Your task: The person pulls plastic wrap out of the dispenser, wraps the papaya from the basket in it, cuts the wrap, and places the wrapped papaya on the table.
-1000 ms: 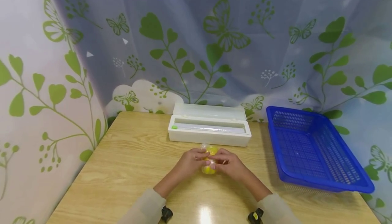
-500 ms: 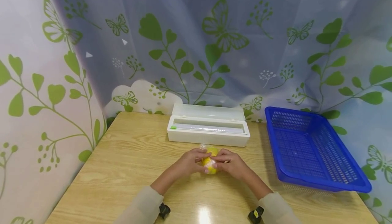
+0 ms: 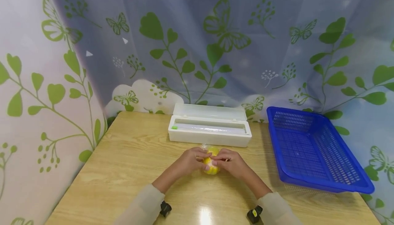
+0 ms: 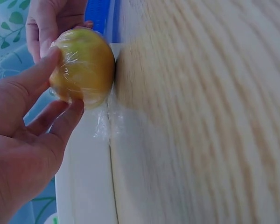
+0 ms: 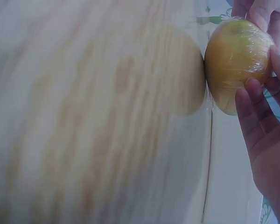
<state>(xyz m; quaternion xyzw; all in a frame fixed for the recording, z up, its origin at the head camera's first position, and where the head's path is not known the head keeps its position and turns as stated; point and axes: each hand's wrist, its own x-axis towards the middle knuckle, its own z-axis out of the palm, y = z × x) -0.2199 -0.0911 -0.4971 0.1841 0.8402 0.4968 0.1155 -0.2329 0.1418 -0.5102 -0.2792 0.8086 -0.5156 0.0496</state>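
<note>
A round yellow fruit [image 3: 211, 170], greenish at one end, sits on the table in shiny clear cling film. My left hand [image 3: 189, 161] holds it from the left with thumb and fingertips. From the right, my right hand [image 3: 233, 164] holds it likewise, fingers and thumb bent against the wrapped surface. Both sets of fingertips meet near the top of the fruit. In the left wrist view, a loose end of film [image 4: 102, 123] trails from the fruit onto the table. The right wrist view shows film stretched smooth and glossy over the fruit [image 5: 235, 63].
Just beyond the hands stands a white cling film box [image 3: 209, 139], its lid [image 3: 210, 112] raised. A film roll [image 3: 212, 128] lies inside, with a green slider [image 3: 174, 127] at the left end. A blue plastic basket [image 3: 326, 185] stands at the right, overhanging the table edge.
The fruit has turned a little between the hands, and the fingertips have shifted over the film on top. Box and basket have stayed put.
</note>
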